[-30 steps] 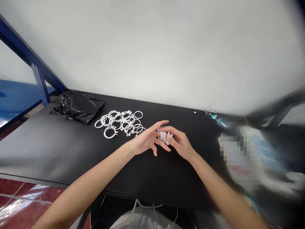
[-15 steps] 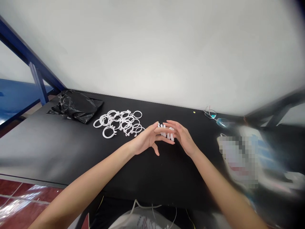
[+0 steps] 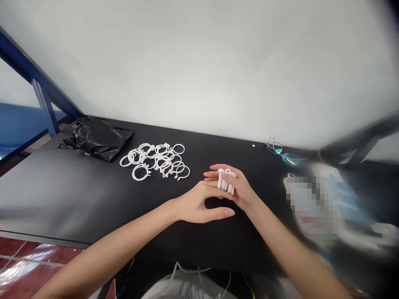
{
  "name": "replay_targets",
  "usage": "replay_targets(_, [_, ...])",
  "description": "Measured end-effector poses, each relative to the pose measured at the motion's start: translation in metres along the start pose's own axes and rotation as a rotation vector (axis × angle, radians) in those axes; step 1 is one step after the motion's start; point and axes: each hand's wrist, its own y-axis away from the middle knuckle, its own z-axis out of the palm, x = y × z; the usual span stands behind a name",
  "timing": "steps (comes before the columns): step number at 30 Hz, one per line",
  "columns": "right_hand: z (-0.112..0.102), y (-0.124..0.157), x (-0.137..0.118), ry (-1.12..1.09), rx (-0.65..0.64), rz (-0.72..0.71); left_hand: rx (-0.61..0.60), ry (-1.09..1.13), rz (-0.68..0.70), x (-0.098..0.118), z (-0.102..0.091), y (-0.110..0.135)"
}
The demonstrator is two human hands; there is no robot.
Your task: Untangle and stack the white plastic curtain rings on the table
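Note:
My right hand [image 3: 241,187] is closed on a short row of white plastic curtain rings [image 3: 227,186], its thumb pressed over their top. From the left, my left hand [image 3: 196,203] reaches in with fingers stretched out, and the rings appear to sit around some of them. Its thumb points right, well apart from the other fingers. Where the hands overlap, the left fingertips are partly hidden. More white curtain rings with small eyelets lie in a loose pile [image 3: 157,160] on the black table [image 3: 102,191], left of my hands.
A crumpled black plastic bag [image 3: 96,139] lies at the table's back left. Eyeglasses [image 3: 282,153] rest at the back right, near a small yellow bit [image 3: 253,145]. A blurred, pixelated item [image 3: 311,211] is on the right. Behind stands a pale wall [image 3: 199,74].
My left hand has turned palm down, its thumb now in front and to the right. My right thumb has come over the ring row, which is now more visible. The pile stays put.

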Motion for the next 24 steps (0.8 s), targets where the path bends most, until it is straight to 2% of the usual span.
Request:
replay_targets(3, [0.004,0.001,0.001,0.037,0.044,-0.055,-0.017,0.077,-0.086,-0.001,-0.004,0.000])
replay_targets(6, [0.010,0.003,0.004,0.142,0.082,-0.135,-0.029,0.268,-0.225,-0.004,-0.006,0.001])
replay_targets(10, [0.012,0.003,0.003,0.224,0.106,-0.159,0.016,0.479,-0.345,-0.007,-0.007,0.000])
replay_targets(13, [0.002,0.000,-0.001,0.128,0.001,-0.082,0.088,0.566,-0.334,-0.007,-0.010,-0.001])
replay_targets(18, [-0.020,-0.007,-0.004,-0.022,-0.223,0.027,0.106,0.788,-0.307,-0.005,-0.018,0.000])
replay_targets(21, [-0.022,-0.008,0.002,-0.121,-0.284,0.061,0.105,0.853,-0.317,-0.006,-0.019,-0.001])
replay_targets(24, [-0.016,-0.006,0.008,-0.200,-0.319,0.077,0.154,0.840,-0.387,-0.008,-0.015,-0.002])
